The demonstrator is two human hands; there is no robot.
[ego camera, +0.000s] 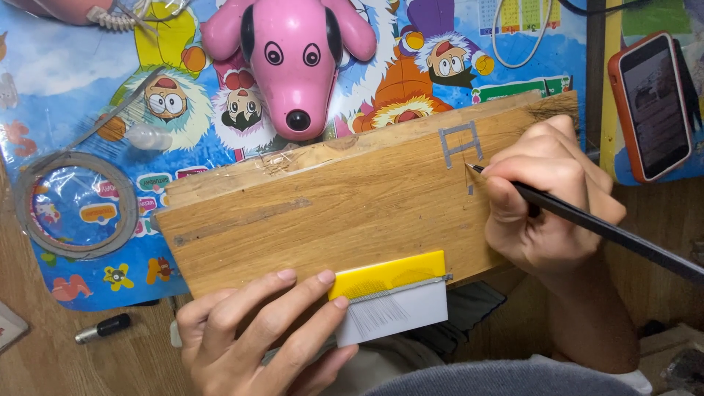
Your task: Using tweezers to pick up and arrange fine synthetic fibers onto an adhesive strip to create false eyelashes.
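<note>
A wooden board (pixel 345 213) lies tilted across a colourful cartoon-printed mat (pixel 66 66). Near its upper right corner a grey outlined shape (pixel 460 143) is marked on the wood. My right hand (pixel 546 202) grips a thin black pointed tool (pixel 601 229) like a pen, its tip touching the wood just below that grey shape. My left hand (pixel 257 330) rests at the board's near edge, fingers holding a small yellow and white flat piece (pixel 389 297) with grey lines on it against the board.
A pink toy dog (pixel 293 51) sits on the mat behind the board. A roll of grey tape (pixel 77 205) lies at left, a loose strip running from it. An orange-cased phone (pixel 653 106) lies at right. A small black and silver cap (pixel 103 328) sits on the table at lower left.
</note>
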